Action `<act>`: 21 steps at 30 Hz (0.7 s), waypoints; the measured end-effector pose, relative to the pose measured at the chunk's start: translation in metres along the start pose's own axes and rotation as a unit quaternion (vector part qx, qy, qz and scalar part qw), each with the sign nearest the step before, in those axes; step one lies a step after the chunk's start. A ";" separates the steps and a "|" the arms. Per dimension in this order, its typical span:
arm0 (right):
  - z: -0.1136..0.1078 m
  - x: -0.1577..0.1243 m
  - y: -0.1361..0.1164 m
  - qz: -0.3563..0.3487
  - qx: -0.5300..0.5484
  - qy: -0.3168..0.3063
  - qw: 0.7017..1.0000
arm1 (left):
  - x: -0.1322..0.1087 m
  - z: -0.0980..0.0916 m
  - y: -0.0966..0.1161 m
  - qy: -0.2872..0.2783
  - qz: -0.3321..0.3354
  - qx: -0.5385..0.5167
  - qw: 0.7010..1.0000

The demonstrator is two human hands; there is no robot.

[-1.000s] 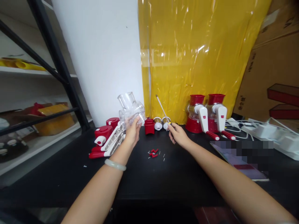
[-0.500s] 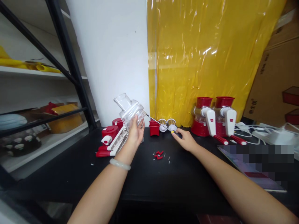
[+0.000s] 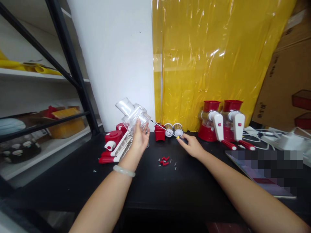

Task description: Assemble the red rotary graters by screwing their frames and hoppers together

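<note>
My left hand [image 3: 141,137] is closed around a clear plastic grater housing [image 3: 133,113], held tilted above the table with its square chute pointing up and left. In my right hand [image 3: 191,145] is a screwdriver [image 3: 165,128], its long thin shaft aimed left with the tip at or near the right side of the housing; contact I cannot make out. Below, small red plastic parts [image 3: 164,161] and several little screws [image 3: 175,166] lie on the table. Behind my left hand are red bases [image 3: 113,138] and white crank handles with red grips [image 3: 106,158].
Two assembled red-and-white rotary graters [image 3: 210,121] stand at the back right. Grater drums [image 3: 178,130] and red hoppers [image 3: 159,132] sit along the black table's [image 3: 150,191] back edge. White cables and power strip [image 3: 289,142] lie right, near a flat panel [image 3: 262,174]. A shelf rack [image 3: 73,64] rises left.
The clear housing has tilted slightly further left in my left hand. The screwdriver stays aimed at its right side, and the camera view has shifted a little.
</note>
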State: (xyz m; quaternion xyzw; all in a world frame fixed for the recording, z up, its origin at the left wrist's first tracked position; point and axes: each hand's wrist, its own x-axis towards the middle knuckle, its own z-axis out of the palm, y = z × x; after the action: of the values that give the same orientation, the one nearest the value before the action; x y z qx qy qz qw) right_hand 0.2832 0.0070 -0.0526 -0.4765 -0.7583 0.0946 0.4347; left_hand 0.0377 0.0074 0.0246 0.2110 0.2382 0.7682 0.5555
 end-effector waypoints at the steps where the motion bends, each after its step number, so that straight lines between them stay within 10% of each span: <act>1: 0.000 0.000 0.000 0.000 -0.003 -0.001 1.000 | 0.000 0.000 0.000 0.000 -0.002 -0.001 1.000; 21: 0.015 -0.009 -0.026 0.036 0.080 -0.033 0.996 | -0.001 -0.002 -0.003 -0.037 0.036 0.007 0.999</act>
State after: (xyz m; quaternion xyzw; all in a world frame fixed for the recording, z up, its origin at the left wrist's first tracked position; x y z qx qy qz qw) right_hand 0.2566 -0.0094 -0.0522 -0.4640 -0.7448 0.1861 0.4420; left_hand 0.0395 0.0071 0.0210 0.2510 0.2150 0.7777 0.5348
